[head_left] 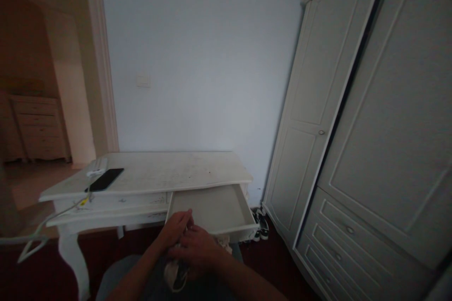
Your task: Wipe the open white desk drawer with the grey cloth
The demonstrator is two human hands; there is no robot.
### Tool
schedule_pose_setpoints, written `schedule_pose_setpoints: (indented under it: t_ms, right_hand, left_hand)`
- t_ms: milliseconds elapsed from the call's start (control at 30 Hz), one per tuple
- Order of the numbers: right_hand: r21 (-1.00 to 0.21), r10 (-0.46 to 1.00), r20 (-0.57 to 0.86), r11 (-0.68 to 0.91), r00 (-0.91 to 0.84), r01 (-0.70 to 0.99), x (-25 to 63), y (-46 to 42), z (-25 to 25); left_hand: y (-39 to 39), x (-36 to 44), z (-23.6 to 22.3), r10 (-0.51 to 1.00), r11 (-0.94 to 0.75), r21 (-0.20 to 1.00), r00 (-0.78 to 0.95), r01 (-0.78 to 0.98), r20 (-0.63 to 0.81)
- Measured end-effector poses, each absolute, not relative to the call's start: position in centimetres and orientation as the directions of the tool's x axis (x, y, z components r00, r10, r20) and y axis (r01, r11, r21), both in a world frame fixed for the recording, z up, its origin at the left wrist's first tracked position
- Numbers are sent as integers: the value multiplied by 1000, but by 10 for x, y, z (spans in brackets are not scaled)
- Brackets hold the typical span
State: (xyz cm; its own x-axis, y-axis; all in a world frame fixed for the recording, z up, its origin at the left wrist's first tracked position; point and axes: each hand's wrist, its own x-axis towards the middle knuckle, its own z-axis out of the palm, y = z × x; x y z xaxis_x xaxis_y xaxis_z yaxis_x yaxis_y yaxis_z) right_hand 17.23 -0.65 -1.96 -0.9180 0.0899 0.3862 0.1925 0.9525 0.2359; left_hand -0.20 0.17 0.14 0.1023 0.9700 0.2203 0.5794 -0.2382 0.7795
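My left hand and my right hand are close together above my lap, in front of the pulled-out drawer. Both have their fingers closed on a small piece of cloth, pale with a dark part and a thin loop like a strap. Its lower end hangs under my right hand; the rest is hidden by the fingers, so its kind is unclear. Beyond the right wrist, some beige fabric shows against the drawer front. The drawer's visible floor is bare and light.
A white desk carries a dark phone and a white power strip with a cable. A white hanger juts in at left. Dark sneakers stand on the red floor beside the wardrobe.
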Motion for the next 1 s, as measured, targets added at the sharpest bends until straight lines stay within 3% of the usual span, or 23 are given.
schedule_pose_setpoints:
  t_ms: [100, 233, 367, 467, 533, 733, 867, 1000]
  right_hand:
    - [357, -49, 430, 926, -902, 120, 157, -8, -45]
    - [344, -8, 568, 911, -823, 228, 143, -13, -71]
    - [339, 16, 684, 879, -729, 337, 153, -22, -49]
    - [326, 101, 676, 848, -730, 419, 178, -21, -22]
    - [267, 224, 647, 829, -729, 491, 204, -14, -13]
    - [-91, 674, 497, 667, -546, 740, 314, 20, -29]
    - [-211, 778, 523, 513, -347, 832, 361, 26, -38]
    - [-249, 783, 533, 508, -321, 824, 345, 14, -21]
  left_hand:
    - [-3, 1, 1, 975, -215, 810, 78, 545, 206]
    - [-4, 3, 2, 980, -200, 841, 101, 503, 172]
    - [-1, 2, 3, 976, -215, 818, 103, 534, 190]
    - [1, 0, 2, 973, -229, 802, 98, 551, 211]
    - [1, 0, 2, 966, -252, 771, 105, 585, 237]
    - [0, 1, 1, 959, -285, 692, 195, 664, 207]
    - [3, -2, -4, 958, -286, 672, 206, 683, 199]
    - [6, -3, -7, 963, -268, 708, 204, 653, 175]
